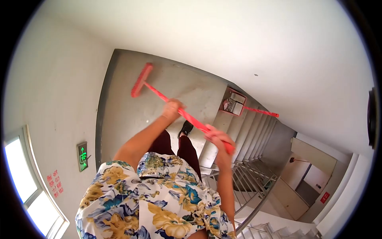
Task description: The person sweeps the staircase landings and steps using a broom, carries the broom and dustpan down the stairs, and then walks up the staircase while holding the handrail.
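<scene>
A red broom [159, 94] slants across the middle of the view, its bristled head at the upper left on the grey landing floor. My left hand [173, 110] is wrapped round the middle of its handle. Near the handle's top end, my right hand [218, 137] grips it. To the right, a red dustpan [234, 102] with some litter in it sits by the wall at the top of the stairs, its red handle pointing right.
Stairs [248, 127] descend on the right, beside a metal railing [248, 185]. White walls border the landing [179, 85]. A green exit sign [82, 156] and a window [24, 171] are at left. A lower doorway shows at lower right.
</scene>
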The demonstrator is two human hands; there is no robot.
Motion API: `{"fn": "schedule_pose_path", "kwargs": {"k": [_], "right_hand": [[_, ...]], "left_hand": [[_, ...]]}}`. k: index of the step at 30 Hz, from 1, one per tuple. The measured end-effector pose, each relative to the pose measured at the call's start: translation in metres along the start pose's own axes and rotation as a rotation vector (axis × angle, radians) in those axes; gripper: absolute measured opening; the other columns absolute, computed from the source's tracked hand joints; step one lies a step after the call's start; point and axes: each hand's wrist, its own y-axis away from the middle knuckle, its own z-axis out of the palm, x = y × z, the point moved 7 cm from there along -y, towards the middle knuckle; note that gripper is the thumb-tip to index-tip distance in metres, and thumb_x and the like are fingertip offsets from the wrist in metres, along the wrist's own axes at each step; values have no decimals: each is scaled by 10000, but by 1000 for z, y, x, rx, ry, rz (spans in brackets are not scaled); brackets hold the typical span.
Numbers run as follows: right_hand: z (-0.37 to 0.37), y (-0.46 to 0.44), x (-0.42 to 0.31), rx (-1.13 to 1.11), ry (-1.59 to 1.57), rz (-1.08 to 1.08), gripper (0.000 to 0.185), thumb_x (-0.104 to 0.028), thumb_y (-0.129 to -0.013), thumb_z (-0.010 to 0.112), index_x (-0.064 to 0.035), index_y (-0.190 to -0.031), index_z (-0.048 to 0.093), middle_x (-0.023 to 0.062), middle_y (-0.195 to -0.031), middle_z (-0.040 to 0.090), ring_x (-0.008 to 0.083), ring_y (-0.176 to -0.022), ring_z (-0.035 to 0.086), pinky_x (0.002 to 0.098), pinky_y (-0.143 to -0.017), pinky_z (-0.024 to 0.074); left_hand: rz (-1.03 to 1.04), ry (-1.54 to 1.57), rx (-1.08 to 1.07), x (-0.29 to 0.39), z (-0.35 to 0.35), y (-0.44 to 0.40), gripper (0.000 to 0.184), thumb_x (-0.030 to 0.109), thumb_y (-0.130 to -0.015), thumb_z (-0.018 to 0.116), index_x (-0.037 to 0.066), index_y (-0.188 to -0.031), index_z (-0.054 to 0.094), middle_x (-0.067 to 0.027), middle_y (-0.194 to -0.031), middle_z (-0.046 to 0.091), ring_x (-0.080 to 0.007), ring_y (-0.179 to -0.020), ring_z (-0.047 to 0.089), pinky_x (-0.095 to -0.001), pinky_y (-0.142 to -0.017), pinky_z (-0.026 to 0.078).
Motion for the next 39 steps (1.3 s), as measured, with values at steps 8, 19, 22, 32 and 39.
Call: {"fn": "schedule_pose_path", "kwargs": {"k": [8, 19, 22, 32, 39], "right_hand": [[-9, 11, 39, 273, -43, 14, 73, -5, -853, 514, 22, -799, 555, 120, -943, 607, 288, -1093, 525, 350, -887, 457], [-114, 155, -95, 856, 226, -86, 91, -77, -843, 517, -12, -780, 506, 175, -937, 594, 393, -1071, 535, 433, -774, 551], [-111, 160, -125, 793, 299, -142, 114, -110, -847, 519, -22, -777, 501, 177, -938, 589, 412, -1076, 525, 414, -762, 556], [-53, 70, -56, 34, 49, -11, 19, 28, -790, 561, 21, -785, 578, 147, -898, 631, 366, -1042, 549, 455, -911, 411], [-14, 12, 21, -172, 103, 135, 64, -8, -834, 565, 13, -775, 575, 70, -882, 632, 228, -1009, 575, 336, -925, 400]], "left_hand": [[243, -77, -346, -21, 65, -40, 169, 195, -677, 690, 69, -631, 587, -130, -724, 595, -322, -783, 564, -421, -732, 459], [612, 168, -597, 255, 161, -4, 163, 242, -631, 688, 89, -649, 635, -124, -697, 615, -319, -750, 603, -439, -681, 464], [618, 239, -525, 279, 140, -2, 194, 268, -685, 674, 87, -635, 624, -125, -691, 609, -321, -740, 597, -443, -682, 452], [213, 170, -122, 107, 21, 37, 326, 272, -703, 713, 64, -585, 492, -131, -632, 505, -342, -642, 509, -435, -613, 399], [-28, 105, 64, -8, 50, 71, 308, 206, -659, 728, 59, -547, 482, -127, -589, 516, -348, -642, 521, -439, -603, 415]]}}
